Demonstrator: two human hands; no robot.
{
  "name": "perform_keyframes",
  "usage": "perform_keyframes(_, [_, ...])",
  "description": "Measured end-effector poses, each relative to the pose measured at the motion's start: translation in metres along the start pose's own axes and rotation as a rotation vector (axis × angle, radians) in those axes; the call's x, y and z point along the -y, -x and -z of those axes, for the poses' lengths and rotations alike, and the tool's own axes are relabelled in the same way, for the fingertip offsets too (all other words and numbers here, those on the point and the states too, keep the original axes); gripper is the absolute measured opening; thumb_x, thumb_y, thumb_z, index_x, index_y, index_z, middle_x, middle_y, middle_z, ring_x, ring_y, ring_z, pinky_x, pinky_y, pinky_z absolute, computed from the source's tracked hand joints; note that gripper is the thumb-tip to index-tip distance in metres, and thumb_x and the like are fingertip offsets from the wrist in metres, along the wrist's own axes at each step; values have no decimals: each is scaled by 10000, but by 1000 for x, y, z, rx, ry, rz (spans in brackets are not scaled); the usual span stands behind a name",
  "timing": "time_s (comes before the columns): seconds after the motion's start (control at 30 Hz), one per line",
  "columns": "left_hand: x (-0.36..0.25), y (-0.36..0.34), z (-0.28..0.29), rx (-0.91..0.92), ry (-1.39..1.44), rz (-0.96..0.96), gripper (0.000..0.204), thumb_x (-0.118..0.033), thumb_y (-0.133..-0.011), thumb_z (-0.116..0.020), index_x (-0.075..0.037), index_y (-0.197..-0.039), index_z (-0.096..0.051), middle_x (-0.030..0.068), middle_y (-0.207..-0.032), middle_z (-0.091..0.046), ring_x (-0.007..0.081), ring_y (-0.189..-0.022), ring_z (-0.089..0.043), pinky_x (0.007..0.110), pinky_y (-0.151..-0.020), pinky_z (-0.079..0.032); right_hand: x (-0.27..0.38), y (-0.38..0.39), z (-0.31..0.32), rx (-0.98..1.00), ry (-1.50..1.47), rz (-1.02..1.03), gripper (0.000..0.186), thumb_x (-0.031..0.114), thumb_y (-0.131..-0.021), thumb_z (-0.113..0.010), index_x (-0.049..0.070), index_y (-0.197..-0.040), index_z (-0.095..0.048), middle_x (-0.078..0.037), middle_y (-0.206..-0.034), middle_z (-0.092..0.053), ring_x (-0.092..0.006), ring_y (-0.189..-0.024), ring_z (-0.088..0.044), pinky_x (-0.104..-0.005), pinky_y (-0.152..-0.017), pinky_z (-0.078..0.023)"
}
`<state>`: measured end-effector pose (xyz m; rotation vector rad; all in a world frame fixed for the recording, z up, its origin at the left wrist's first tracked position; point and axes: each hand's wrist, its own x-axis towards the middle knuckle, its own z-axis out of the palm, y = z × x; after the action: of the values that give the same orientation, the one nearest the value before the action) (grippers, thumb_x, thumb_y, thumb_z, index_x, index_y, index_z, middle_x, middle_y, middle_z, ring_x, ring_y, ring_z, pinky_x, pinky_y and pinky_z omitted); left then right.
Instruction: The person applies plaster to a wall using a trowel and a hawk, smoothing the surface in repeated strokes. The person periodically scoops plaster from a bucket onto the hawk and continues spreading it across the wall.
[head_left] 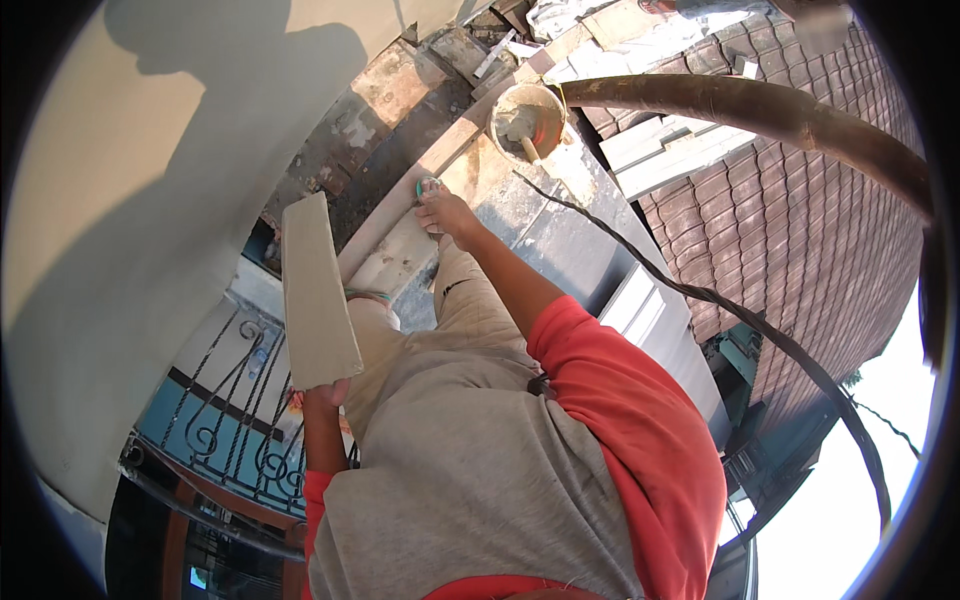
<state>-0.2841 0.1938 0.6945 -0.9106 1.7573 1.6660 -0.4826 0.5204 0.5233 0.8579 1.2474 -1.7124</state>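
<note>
My left hand [328,392] grips the near end of a long flat beige board [318,285], which reaches away from me beside the wall. Its fingers are partly hidden under the board. My right hand [442,214] is lowered over my right foot, with its fingers curled in; whatever they hold, if anything, does not show. A green sandal strap [428,184] is visible just past the fingers. Beyond that hand stands a round bucket [497,125] with grey paste inside and a light handle [530,150] leaning at its rim.
I stand on a narrow ledge [390,262] along a plain wall [110,190]. A thick brown pipe [720,100] and a black cable [690,288] cross on the right, above a tiled roof [780,200]. Below on the left is a wrought-iron railing [232,450].
</note>
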Motion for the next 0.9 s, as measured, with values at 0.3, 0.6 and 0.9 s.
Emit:
perform_keyframes(0.3, [79, -10, 55, 163, -470, 170, 381, -247, -1057, -625, -39, -1374, -587, 121, -1337, -641, 265, -1191, -634, 455, -1018, -530, 5, -103, 202, -706, 889, 228, 387, 394, -974, -618, 76, -1165, -728, -261, -1171, -739, -450, -1133, -691, -523, -1005, -523])
perform_keyframes(0.6, [121, -87, 69, 94, 117, 234, 548, -327, -1089, -540, -41, -1542, -426, 135, -1462, -589, 302, -1300, -619, 476, -1082, -535, -23, -213, 282, -770, -26, -73, 498, 244, -1042, -498, -52, -1441, -520, -274, -1336, -628, -398, -1150, -676, -502, -965, -570])
perform_keyframes(0.9, [82, -90, 55, -138, 539, 520, 556, -335, -1080, -568, -38, -1535, -451, 129, -1433, -609, 289, -1283, -628, 461, -1066, -547, -82, -280, 215, -630, -1607, 349, 765, 173, -1047, -374, 32, -1677, 36, -214, -1754, -44, -392, -1630, -76, -535, -1327, -181])
